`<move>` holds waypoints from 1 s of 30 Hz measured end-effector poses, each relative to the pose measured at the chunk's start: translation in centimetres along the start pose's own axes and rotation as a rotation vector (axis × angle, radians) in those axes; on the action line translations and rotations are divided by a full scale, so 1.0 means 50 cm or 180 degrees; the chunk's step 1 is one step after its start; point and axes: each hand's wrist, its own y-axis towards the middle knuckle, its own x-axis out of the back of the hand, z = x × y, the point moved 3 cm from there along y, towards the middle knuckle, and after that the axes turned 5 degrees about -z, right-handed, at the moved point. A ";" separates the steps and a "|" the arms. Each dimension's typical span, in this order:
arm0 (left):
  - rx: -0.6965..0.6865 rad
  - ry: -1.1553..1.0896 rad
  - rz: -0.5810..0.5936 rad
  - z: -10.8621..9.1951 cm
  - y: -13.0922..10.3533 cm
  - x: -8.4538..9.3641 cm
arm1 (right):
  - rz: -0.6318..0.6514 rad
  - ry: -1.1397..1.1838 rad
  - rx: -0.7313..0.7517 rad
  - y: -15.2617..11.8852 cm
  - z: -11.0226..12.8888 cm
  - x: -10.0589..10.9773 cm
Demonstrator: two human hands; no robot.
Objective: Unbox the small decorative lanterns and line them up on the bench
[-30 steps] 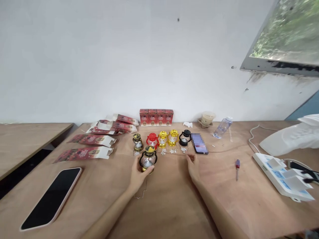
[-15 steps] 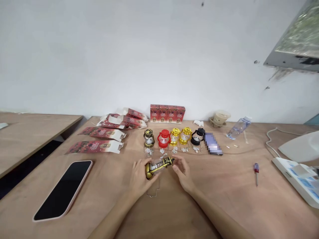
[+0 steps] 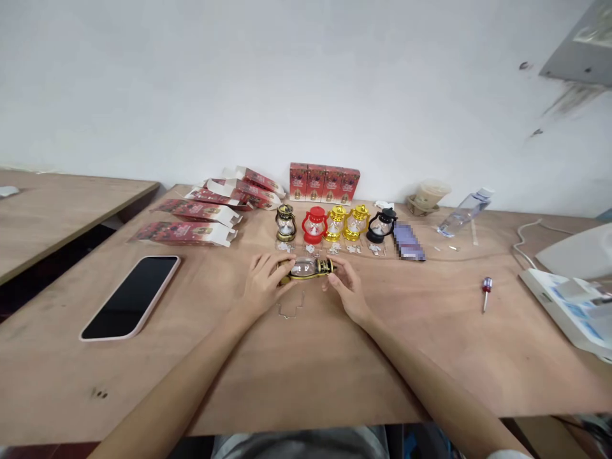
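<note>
A small bronze-coloured lantern lies on its side between my hands, its clear globe in the middle. My left hand is closed around the base end. The fingers of my right hand pinch the top cap at the other end. Just below the lantern, a bent wire handle lies on the wood. Behind it stand another bronze lantern, a red lantern, two gold lanterns and a black lantern, with small white tags and wires in front of them.
Red boxes stand by the wall; opened cartons lie left. A large phone rests at left, another phone right of the lanterns. Farther right are a screwdriver, a bottle, a cup and a white power strip.
The view has tipped downward, so the table sits higher in the picture. The lantern has turned from tilted to nearly level, still held at both ends.
</note>
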 end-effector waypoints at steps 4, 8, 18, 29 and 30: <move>0.0770 -0.0942 -0.0256 -0.015 0.007 0.000 | -0.0111 0.0692 -0.0472 0.007 -0.015 -0.001; 0.1489 -0.1746 -0.0650 -0.039 0.016 0.003 | -0.0006 0.0864 -0.0738 0.012 -0.029 -0.009; 0.0913 -0.1859 -0.0131 -0.086 0.015 0.005 | 0.0093 0.0688 -0.0743 0.005 -0.025 -0.028; 0.0323 -0.1201 0.0198 -0.090 0.011 -0.005 | 0.0174 0.0966 -0.1050 -0.021 -0.002 -0.043; 0.0310 -0.1192 0.0200 -0.092 0.010 -0.006 | 0.0153 0.0941 -0.1058 -0.022 -0.001 -0.043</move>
